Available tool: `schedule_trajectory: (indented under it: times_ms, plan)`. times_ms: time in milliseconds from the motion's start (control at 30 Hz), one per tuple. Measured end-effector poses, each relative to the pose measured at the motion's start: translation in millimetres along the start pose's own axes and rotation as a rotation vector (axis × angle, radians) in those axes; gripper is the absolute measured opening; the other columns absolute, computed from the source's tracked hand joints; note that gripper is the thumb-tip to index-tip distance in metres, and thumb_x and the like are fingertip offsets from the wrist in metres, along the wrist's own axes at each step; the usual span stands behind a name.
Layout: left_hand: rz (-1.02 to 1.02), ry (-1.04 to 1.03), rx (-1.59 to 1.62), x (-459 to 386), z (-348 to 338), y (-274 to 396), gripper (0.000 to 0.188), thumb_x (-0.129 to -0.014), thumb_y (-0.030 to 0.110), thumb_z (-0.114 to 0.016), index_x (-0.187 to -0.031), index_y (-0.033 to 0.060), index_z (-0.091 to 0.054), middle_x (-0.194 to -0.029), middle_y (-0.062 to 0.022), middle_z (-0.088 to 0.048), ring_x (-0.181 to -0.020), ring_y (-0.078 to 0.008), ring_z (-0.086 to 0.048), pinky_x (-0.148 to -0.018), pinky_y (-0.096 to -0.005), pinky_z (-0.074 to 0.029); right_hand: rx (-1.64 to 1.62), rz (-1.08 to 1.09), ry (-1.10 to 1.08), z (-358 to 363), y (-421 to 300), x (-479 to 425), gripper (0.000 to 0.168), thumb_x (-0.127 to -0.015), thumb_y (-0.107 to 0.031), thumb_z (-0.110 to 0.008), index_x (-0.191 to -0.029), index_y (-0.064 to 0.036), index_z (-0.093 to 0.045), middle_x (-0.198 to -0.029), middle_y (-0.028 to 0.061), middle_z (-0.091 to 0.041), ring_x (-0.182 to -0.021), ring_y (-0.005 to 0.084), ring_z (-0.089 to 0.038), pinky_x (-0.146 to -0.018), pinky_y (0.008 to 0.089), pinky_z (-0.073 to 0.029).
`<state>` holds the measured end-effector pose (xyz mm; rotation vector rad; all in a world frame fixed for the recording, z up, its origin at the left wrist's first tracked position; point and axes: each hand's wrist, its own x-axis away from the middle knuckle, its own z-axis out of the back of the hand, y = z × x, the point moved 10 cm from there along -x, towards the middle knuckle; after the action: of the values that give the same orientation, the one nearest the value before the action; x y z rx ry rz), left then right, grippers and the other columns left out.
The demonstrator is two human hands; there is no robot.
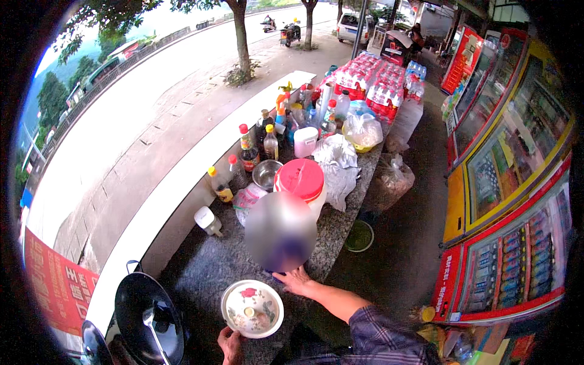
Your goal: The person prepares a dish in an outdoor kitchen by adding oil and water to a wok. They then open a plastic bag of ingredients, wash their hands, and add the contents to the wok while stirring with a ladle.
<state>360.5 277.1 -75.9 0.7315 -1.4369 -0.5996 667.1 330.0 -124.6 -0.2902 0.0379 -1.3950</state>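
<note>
A white lidded bowl with painted flowers and a small knob stands near the front of the dark stone counter. My left hand grips its rim at the lower left. To the right and farther forward, my right hand reaches palm down to the counter, its fingers at a dark blue item, perhaps a cloth. A blurred patch covers most of that item, so the hold cannot be made out. Just beyond the patch is a white tub with a red lid.
At the left sits a black wok with a metal spatula. Sauce bottles, a steel bowl and plastic bags crowd the counter farther out. Drink packs are stacked at its far end; glass-door coolers line the right.
</note>
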Motion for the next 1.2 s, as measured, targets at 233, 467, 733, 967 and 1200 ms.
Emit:
schedule_trajectory:
  times_ms: [233, 467, 733, 967, 1200]
  plan:
    - [-0.12, -0.024, -0.09, -18.0, -16.0, -12.2, 0.04, -0.078, 0.013, -0.064, -0.109, -0.009, -0.048, -0.085, -0.0167, -0.061, -0.068, -0.0217, -0.062, -0.057, -0.0317, -0.053, -0.023, -0.296, 0.429, 47.7, 117.3, 41.2, 0.018, -0.077, -0.012, -0.058, -0.095, -0.01, -0.059, -0.112, 0.0107, -0.046, -0.095, 0.0341, -0.046, -0.078, 0.045, -0.045]
    - [-0.122, -0.214, -0.322, -45.5, -125.7, 4.9, 0.027, -0.077, 0.011, -0.063, -0.098, -0.0069, -0.057, -0.079, -0.0133, -0.063, -0.067, -0.0193, -0.062, -0.056, -0.0309, -0.053, -0.12, -0.464, 0.452, 80.7, 210.0, 46.4, 0.038, -0.075, -0.02, -0.068, -0.108, -0.004, -0.058, -0.121, 0.0179, -0.048, -0.106, 0.0382, -0.047, -0.09, 0.0451, -0.042]
    - [0.016, -0.281, 0.076, -101.8, -164.2, -13.7, 0.028, -0.085, 0.02, -0.06, -0.097, -0.0044, -0.058, -0.077, -0.0101, -0.062, -0.062, -0.0154, -0.06, -0.052, -0.029, -0.05, -0.635, -0.709, 0.595, -13.6, 193.0, 97.7, 0.029, -0.093, -0.021, -0.052, -0.105, 0.004, -0.057, -0.096, 0.0169, -0.059, -0.09, 0.0262, -0.055, -0.08, 0.0359, -0.045]
    - [-0.115, -0.195, -0.475, -4.3, 69.9, -165.9, 0.035, -0.086, 0.033, -0.051, -0.082, 0.0008, -0.065, -0.069, -0.0141, -0.063, -0.063, -0.024, -0.061, -0.06, -0.0371, -0.047, -0.758, -0.24, 0.166, -43.5, -83.3, 123.8, 0.018, -0.089, -0.016, -0.055, -0.095, 0.001, -0.058, -0.085, 0.0118, -0.06, -0.079, 0.0228, -0.057, -0.074, 0.0335, -0.047]
    - [0.335, 0.238, -0.187, 113.3, 291.7, -358.5, 0.025, -0.079, 0.024, -0.051, -0.076, 0.0032, -0.064, -0.074, -0.0185, -0.065, -0.068, -0.0308, -0.065, -0.059, -0.0385, -0.052, -0.429, 0.728, 0.253, 106.1, -395.6, 44.1, 0.044, -0.078, -0.009, -0.067, -0.118, -0.003, -0.05, -0.117, 0.0175, -0.048, -0.103, 0.0335, -0.051, -0.087, 0.0381, -0.045]
